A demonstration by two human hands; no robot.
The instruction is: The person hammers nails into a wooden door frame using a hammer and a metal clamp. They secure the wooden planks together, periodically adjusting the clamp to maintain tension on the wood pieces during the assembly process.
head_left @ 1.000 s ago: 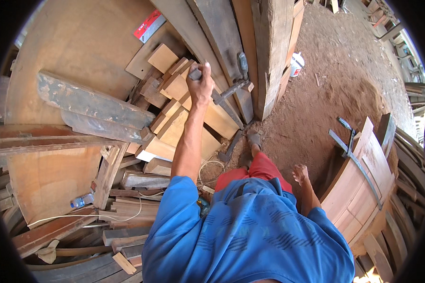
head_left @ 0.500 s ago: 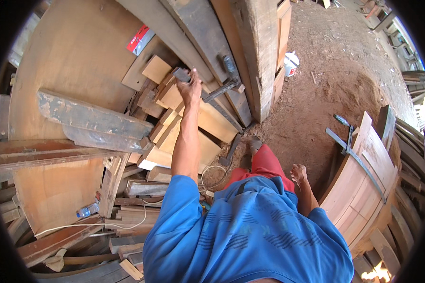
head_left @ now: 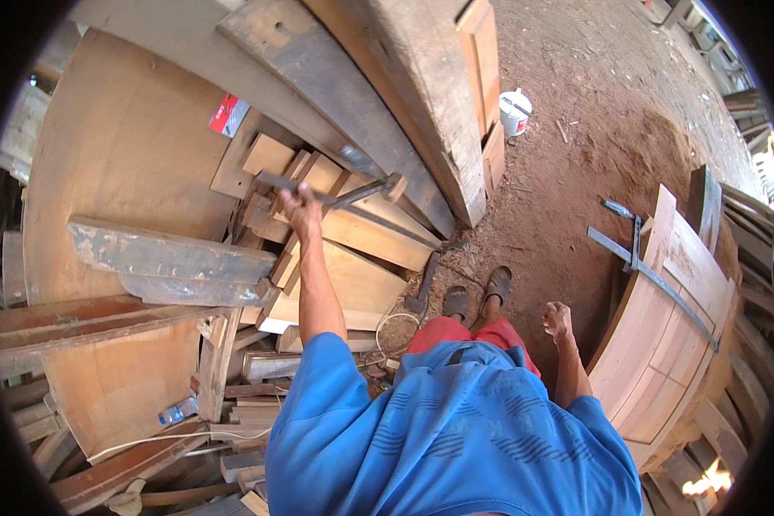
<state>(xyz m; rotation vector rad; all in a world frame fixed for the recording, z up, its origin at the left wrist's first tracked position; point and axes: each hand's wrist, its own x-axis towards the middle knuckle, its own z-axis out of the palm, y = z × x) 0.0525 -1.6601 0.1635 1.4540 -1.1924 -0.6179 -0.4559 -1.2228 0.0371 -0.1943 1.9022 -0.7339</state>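
My left hand (head_left: pixel 304 212) is closed on the upper end of a dark metal bar clamp (head_left: pixel 365 215). The clamp lies slantwise over stacked wooden boards (head_left: pixel 361 275), and its sliding arm, handle and a small wood block point toward the leaning planks. My right hand (head_left: pixel 557 320) hangs at my right side with its fingers curled in and nothing visible in them. Beyond it, a second bar clamp (head_left: pixel 636 258) grips a pale wooden panel (head_left: pixel 662 344).
Tall planks (head_left: pixel 344 103) lean at the upper middle. A plywood sheet (head_left: pixel 129 146) and a worn grey beam (head_left: pixel 172 249) stand at left. A white bucket (head_left: pixel 514 112) sits on the dirt floor (head_left: pixel 602 163). A cable (head_left: pixel 387 331) loops near my feet.
My left hand has drawn left and slightly down with the clamp's end, tilting the bar flatter. My view has shifted, so both sandalled feet now show. My right hand stays curled.
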